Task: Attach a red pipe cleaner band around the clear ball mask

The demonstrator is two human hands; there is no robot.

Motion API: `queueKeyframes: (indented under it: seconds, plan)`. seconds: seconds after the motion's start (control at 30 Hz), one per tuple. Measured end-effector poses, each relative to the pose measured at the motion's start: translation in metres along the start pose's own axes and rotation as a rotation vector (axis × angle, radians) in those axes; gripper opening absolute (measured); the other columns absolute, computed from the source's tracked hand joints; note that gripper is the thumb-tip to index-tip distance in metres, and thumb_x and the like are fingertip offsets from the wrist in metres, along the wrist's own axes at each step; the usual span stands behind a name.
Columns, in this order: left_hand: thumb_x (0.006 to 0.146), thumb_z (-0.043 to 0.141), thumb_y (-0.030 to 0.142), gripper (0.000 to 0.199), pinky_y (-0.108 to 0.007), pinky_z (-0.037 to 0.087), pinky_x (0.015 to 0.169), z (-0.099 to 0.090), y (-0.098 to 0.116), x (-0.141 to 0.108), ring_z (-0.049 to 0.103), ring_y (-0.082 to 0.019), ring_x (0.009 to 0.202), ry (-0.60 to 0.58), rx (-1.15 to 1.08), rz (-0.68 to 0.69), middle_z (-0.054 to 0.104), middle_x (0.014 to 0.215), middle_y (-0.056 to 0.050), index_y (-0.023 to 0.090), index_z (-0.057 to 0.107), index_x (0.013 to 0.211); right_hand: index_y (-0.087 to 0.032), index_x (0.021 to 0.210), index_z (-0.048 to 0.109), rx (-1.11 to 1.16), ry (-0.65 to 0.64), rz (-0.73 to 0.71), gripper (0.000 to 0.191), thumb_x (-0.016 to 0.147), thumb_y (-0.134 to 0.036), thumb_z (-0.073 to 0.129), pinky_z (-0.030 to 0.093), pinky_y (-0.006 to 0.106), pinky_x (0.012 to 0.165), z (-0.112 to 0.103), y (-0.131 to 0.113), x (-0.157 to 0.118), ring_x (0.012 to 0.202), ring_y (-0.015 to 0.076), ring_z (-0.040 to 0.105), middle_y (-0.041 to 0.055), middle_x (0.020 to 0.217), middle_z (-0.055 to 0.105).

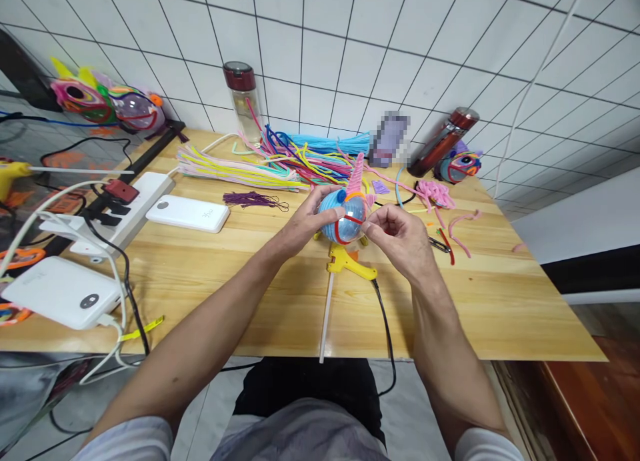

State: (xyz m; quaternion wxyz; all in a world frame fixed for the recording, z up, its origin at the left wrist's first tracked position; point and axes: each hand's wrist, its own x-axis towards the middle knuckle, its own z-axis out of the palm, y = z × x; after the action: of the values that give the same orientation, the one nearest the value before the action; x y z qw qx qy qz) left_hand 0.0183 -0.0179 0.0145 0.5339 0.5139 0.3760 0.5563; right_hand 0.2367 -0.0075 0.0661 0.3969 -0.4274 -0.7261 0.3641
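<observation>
My left hand [313,222] is wrapped round the back of a clear ball covered partly in blue pipe cleaners [327,229], its thumb lying across the top. A pink pipe-cleaner cone [355,175] sticks up from the ball, and a red pipe cleaner [354,219] runs across its clear front. At the right side of the ball, my right hand [395,234] pinches the end of the red strip between thumb and forefinger. Just below the ball lies a yellow hot glue gun [345,261] with a white glue stick [327,317] sticking out of it.
Bundles of coloured pipe cleaners [245,171] lie along the back, near a clear bottle [245,107] and a dark red thermos [445,141]. Left are a power strip [145,197] and white power banks [187,214]. Scissors [439,245] lie right. Finished-looking decorated balls [137,107] stand at the left.
</observation>
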Motion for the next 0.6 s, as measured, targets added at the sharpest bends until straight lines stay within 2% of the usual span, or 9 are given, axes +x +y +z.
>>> queueKeyframes:
  seconds: [0.43, 0.6]
  plan:
    - [0.089, 0.082, 0.054, 0.063, -0.041, 0.054, 0.117, 0.0008, 0.0025, -0.0023, 0.063, -0.032, 0.143, -0.001, -0.046, -0.024, 0.068, 0.15, -0.008, 0.027, 0.061, 0.141, -0.025, 0.076, 0.066, 0.041, -0.021, 0.015, 0.019, 0.081, -0.038, 0.079, 0.045, 0.032, 0.063, -0.0011, 0.0002, -0.0003, 0.064, 0.0153, 0.057, -0.0017, 0.07, 0.068]
    - [0.092, 0.077, 0.059, 0.064, -0.04, 0.058, 0.107, -0.0011, -0.0012, -0.0027, 0.064, -0.032, 0.142, -0.022, -0.089, -0.071, 0.064, 0.155, -0.006, 0.029, 0.059, 0.146, -0.025, 0.076, 0.066, 0.018, -0.011, 0.02, 0.018, 0.082, -0.037, 0.078, 0.045, 0.032, 0.063, -0.0009, 0.0004, -0.0005, 0.064, 0.0156, 0.057, -0.0013, 0.07, 0.068]
